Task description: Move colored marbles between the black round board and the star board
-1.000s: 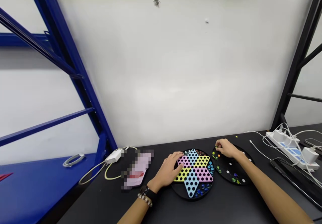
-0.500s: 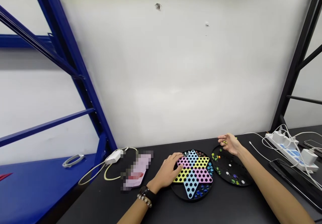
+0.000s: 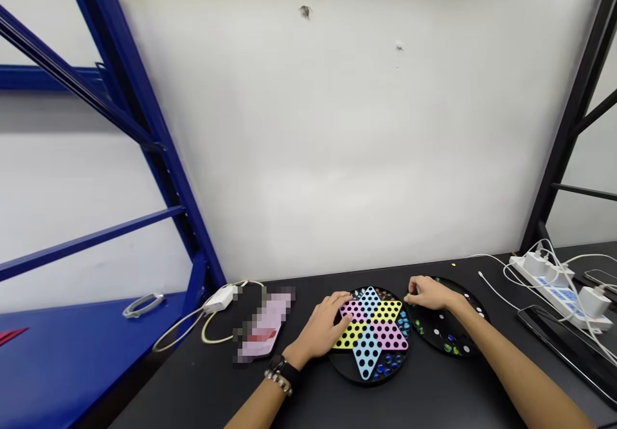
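I watch from remote, so some parts are hard to see. R hand point(image 3: 428, 293) covers part of the black round tray point(image 3: 429, 327); marbles under it, if any, I can't count. Its fingers point(image 3: 414, 284) are bent close together at the tray's left rim, w/ a yellow-green marble point(image 3: 409, 296) just at the tips; whether they grip it, I cannot tell. L hand point(image 3: 322, 327) hides the left side of the star board point(image 3: 367, 347); its fingers are slightly spread, resting there w/o a grip. Both forearms are cut off at bottom; the pink item point(image 3: 272, 316) is partly pixelated.

Re containers: the board is on the desk point(image 3: 424, 397), just left of the tray. Btw. its star points are dark blue marbles point(image 3: 387, 366) at lower right, light blue marbles point(image 3: 403, 323) at right. The tray has green marbles point(image 3: 448, 348) near its lower rim, plus white spots point(image 3: 436, 331).
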### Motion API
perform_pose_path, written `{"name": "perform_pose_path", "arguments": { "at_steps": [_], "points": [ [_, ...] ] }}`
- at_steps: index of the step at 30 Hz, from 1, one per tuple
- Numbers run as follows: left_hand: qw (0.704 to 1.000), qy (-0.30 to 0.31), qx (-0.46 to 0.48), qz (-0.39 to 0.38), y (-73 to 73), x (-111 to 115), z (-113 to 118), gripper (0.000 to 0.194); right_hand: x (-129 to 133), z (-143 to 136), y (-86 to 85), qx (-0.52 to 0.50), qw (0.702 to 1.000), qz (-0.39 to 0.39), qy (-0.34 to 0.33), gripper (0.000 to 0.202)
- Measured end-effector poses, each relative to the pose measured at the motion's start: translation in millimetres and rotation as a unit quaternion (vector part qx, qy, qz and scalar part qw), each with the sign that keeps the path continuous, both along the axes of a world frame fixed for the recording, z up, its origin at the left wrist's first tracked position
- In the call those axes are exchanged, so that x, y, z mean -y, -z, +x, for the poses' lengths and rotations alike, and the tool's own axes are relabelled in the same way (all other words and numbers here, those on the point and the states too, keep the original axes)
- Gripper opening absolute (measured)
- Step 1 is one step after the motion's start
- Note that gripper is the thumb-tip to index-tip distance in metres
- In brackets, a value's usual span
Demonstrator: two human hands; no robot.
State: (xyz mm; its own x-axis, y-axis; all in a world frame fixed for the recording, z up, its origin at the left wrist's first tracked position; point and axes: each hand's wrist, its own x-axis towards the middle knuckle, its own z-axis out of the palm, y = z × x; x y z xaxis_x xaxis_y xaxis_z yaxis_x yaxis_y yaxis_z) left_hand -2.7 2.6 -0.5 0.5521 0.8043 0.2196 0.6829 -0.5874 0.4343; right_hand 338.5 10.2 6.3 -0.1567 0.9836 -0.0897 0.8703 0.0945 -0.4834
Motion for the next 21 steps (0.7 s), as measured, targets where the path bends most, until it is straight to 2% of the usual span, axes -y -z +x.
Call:
{"name": "perform_pose_path", "arguments": {
  "at_steps": [3,6,11,17,19,21],
  "points": [
    [1.0,0.0,0.003,0.0,1.7,-1,0,0.04,3,0,-2.2,0.03,0.998,-0.003,-0.049,0.021],
    [1.0,0.001,0.005,-0.004,2.4,-1,0,0.04,8,-3,-7.2,0.081,0.995,0.005,-0.066,0.014],
    [1.0,0.0,0.003,-0.009,-0.6,0,0,0.04,14,-14,-12.9,0.155,0.985,0.016,-0.071,0.02],
    [1.0,-0.006,-0.004,-0.016,-3.8,2,1,0.039,14,-22,1.7,0.226,0.971,0.047,-0.066,0.034],
    [1.0,-0.008,-0.008,-0.021,-3.6,2,1,0.039,12,-22,7.7,0.219,0.972,0.062,-0.064,0.033],
    [1.0,-0.009,-0.01,-0.022,-3.0,2,1,0.04,8,-18,11.5,0.168,0.981,0.072,-0.057,0.026]
  ]
}}
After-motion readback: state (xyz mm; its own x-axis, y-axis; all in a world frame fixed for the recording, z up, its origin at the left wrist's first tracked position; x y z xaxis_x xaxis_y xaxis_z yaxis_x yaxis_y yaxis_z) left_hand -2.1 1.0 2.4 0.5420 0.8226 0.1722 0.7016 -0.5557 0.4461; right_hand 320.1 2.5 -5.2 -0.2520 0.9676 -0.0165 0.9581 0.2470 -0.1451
